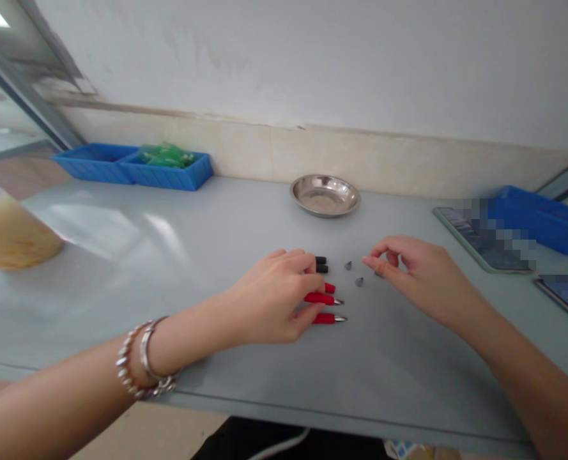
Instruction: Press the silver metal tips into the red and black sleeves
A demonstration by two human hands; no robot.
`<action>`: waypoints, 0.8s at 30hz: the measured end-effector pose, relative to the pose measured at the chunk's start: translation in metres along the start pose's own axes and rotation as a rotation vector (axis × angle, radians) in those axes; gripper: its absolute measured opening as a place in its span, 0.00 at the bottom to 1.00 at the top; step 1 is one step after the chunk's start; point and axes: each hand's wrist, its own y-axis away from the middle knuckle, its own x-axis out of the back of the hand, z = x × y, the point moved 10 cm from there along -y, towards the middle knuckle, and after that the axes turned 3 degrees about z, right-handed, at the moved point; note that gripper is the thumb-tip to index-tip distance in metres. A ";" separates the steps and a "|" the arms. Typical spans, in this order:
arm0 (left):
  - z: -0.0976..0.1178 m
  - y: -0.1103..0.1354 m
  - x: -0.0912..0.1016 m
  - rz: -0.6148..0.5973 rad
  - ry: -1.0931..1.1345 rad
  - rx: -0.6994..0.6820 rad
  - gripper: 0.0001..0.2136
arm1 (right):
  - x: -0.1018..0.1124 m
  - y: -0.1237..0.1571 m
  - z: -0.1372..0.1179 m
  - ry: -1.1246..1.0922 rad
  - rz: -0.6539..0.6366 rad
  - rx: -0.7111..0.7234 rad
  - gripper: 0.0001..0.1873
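Note:
My left hand (pixel 274 297) rests on the grey table (pixel 168 255), fingers curled over a row of pen bodies. Three red pens (pixel 324 298) with metal tips and two black pen ends (pixel 321 264) stick out from under the fingers. My right hand (pixel 418 275) hovers just right of them, thumb and fingers pinched together near a small metal tip that is mostly hidden. Two loose metal cone tips (pixel 353 273) lie on the table between the hands.
A round steel dish (pixel 325 194) sits behind the hands near the wall. Blue bins (pixel 135 166) with green items stand at the back left. A tablet (pixel 485 239) and a blue tray (pixel 547 220) lie at the right. A tan object (pixel 10 233) is at the left edge.

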 end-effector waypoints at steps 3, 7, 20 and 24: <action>-0.001 0.001 -0.001 0.002 -0.006 0.004 0.08 | -0.003 0.001 -0.001 0.013 -0.034 0.002 0.07; -0.002 0.001 0.001 0.019 -0.010 0.011 0.09 | -0.013 0.003 -0.003 0.010 -0.112 0.012 0.08; -0.031 -0.002 -0.016 -0.012 -0.037 0.135 0.07 | -0.032 0.006 -0.015 -0.009 -0.177 0.069 0.05; -0.030 -0.002 -0.014 0.009 -0.027 0.141 0.08 | -0.026 0.006 -0.017 -0.278 -0.136 0.007 0.05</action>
